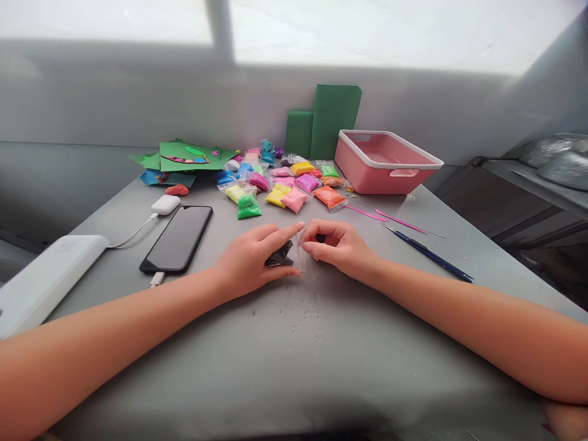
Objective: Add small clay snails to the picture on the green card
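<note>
Both my hands meet at the middle of the grey table (294, 349). My left hand (250, 260) pinches a small clear bag of black clay (280, 255) between thumb and forefinger. My right hand (337, 246) has its fingers curled and grips the bag's clear top edge from the other side. The bag rests on the table between the two hands.
Several small bags of coloured clay (280, 184) lie behind the hands. A black phone (178, 237) on a cable and a white power bank (46, 278) sit at left. Green paper (193, 158), a pink tub (386, 162), pink sticks (390, 217) and a blue tool (432, 256) lie beyond.
</note>
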`<action>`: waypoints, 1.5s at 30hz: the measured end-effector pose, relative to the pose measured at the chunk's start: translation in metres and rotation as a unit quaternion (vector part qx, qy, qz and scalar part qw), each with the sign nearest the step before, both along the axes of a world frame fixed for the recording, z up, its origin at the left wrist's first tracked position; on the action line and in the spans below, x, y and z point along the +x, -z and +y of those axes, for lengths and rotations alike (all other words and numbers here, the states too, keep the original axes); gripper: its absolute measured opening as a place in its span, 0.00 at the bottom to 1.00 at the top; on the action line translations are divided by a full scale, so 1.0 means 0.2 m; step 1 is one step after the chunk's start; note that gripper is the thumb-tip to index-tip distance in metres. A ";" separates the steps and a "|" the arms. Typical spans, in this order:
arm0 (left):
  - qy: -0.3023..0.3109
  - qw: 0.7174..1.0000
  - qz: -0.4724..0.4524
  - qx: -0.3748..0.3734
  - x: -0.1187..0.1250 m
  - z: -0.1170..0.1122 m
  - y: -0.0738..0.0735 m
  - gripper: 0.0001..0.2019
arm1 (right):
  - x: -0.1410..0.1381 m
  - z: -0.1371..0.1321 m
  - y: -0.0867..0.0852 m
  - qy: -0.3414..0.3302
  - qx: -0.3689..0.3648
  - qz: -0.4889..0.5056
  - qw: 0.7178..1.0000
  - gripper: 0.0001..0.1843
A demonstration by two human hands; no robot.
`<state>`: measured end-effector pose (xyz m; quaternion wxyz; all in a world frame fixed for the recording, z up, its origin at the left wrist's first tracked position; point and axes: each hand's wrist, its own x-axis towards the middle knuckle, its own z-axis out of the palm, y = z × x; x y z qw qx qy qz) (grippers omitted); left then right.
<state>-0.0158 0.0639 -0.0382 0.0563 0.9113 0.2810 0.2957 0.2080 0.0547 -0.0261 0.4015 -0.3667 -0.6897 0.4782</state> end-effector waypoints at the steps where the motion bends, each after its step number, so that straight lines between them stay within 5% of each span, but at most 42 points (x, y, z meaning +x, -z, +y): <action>1: -0.001 1.000 0.001 0.012 0.00 0.00 0.00 0.31 | 0.00 0.00 0.00 -0.003 0.000 -0.009 1.000 0.07; 9: -0.021 0.998 0.029 0.052 0.00 0.02 0.02 0.31 | -0.01 0.01 0.02 -0.006 0.083 -0.106 0.991 0.07; 14: -0.091 0.989 -0.054 0.103 0.02 0.00 0.01 0.32 | -0.02 -0.02 0.03 0.090 0.185 -0.125 0.971 0.08; 17: -0.025 0.997 -0.060 0.038 0.03 -0.02 -0.02 0.16 | -0.03 -0.05 0.04 0.101 0.287 -0.132 0.943 0.09; 20: 0.027 0.997 -0.028 -0.064 0.03 -0.03 -0.05 0.14 | -0.04 -0.07 0.05 0.068 0.397 -0.148 0.903 0.09; 24: 0.046 0.994 -0.008 -0.100 0.03 -0.03 -0.06 0.15 | -0.05 -0.08 0.07 0.051 0.480 -0.173 0.859 0.09; 32: 0.055 0.998 0.016 -0.016 0.04 -0.02 -0.04 0.12 | -0.05 -0.06 0.08 0.070 0.477 -0.193 0.855 0.08; 41: 0.056 0.994 0.040 0.087 0.05 -0.02 -0.02 0.14 | -0.05 -0.08 0.09 0.074 0.487 -0.312 0.813 0.13; 45: 0.045 0.995 0.030 0.080 0.06 -0.02 -0.03 0.14 | -0.05 -0.07 0.09 0.068 0.461 -0.279 0.840 0.14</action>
